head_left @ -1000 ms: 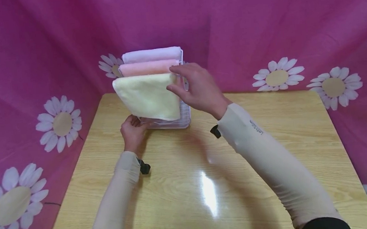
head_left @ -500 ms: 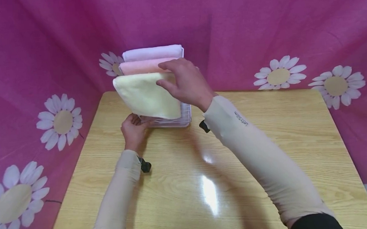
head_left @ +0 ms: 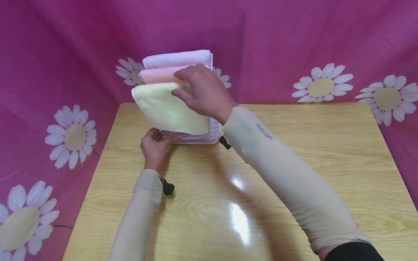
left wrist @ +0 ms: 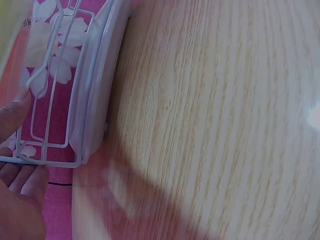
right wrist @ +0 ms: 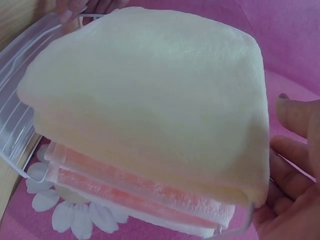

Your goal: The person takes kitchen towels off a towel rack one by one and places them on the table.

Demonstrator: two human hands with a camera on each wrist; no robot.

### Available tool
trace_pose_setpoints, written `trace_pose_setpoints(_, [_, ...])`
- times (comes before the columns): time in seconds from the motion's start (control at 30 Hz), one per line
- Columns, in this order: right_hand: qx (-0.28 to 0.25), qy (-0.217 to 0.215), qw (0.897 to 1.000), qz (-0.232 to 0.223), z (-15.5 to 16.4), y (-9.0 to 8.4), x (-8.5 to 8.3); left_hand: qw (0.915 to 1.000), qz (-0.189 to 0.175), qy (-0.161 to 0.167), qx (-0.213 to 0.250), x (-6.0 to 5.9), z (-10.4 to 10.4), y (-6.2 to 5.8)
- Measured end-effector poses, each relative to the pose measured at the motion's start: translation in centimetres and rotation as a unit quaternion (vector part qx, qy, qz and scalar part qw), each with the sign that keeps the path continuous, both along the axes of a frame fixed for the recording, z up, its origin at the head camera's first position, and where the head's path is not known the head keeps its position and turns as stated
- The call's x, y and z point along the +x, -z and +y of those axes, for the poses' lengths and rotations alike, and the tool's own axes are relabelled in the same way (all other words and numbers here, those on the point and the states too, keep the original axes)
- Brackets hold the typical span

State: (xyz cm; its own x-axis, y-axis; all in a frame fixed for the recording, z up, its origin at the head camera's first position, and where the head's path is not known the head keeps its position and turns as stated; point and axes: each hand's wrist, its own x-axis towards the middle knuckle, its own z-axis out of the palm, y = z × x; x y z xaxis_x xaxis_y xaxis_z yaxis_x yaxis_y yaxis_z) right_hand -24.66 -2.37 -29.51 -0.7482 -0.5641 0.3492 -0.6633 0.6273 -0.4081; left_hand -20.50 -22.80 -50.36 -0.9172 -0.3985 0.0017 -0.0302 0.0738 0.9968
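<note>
The right hand (head_left: 204, 92) has slid leftward over the folded pale-yellow terry towel (head_left: 169, 109), now grasping its top edge where it stands frontmost in the white wire rack (head_left: 212, 132). The left hand (head_left: 154, 146) still grips the rack's front corner.

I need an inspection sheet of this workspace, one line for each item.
Surface: wooden table, glossy, with glare.
Job's things: white wire rack holding three folded towels: yellow towel in front, pink towel behind it, white towel at the back.
Clutter: nothing seen.
Grippers: left hand holds the rack's base; right hand on the yellow towel's top.
Cables: nothing seen.
Surroundings: magenta cloth with daisies.
</note>
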Motion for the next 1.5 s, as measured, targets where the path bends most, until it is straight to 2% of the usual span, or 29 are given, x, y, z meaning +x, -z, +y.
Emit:
trace_pose_setpoints(0.27, [0.031, 0.011, 0.999, 0.014, -1.3, -0.2, -0.4, 0.9999, 0.006, -0.001, -0.011, 0.0, -0.1, -0.1])
trace_pose_setpoints(0.47, [0.073, 0.037, 0.996, 0.031, -2.0, -0.1, -0.7, 0.9999, 0.002, 0.006, -0.011, -0.1, -0.2, 0.0])
trace_pose_setpoints(0.77, [0.088, 0.051, 0.994, 0.036, -2.2, -0.3, -0.6, 0.9995, 0.011, 0.005, -0.029, 0.0, -0.3, -0.1])
trace_pose_setpoints(1.13, [0.069, 0.051, 0.996, 0.0, -2.3, -0.6, -1.0, 0.9998, 0.0, 0.008, -0.017, -0.1, -0.2, -0.1])
trace_pose_setpoints(1.5, [0.022, 0.028, 0.999, 0.013, -2.3, -1.0, -1.2, 0.9997, 0.022, 0.01, -0.009, -0.1, -0.3, 0.2])
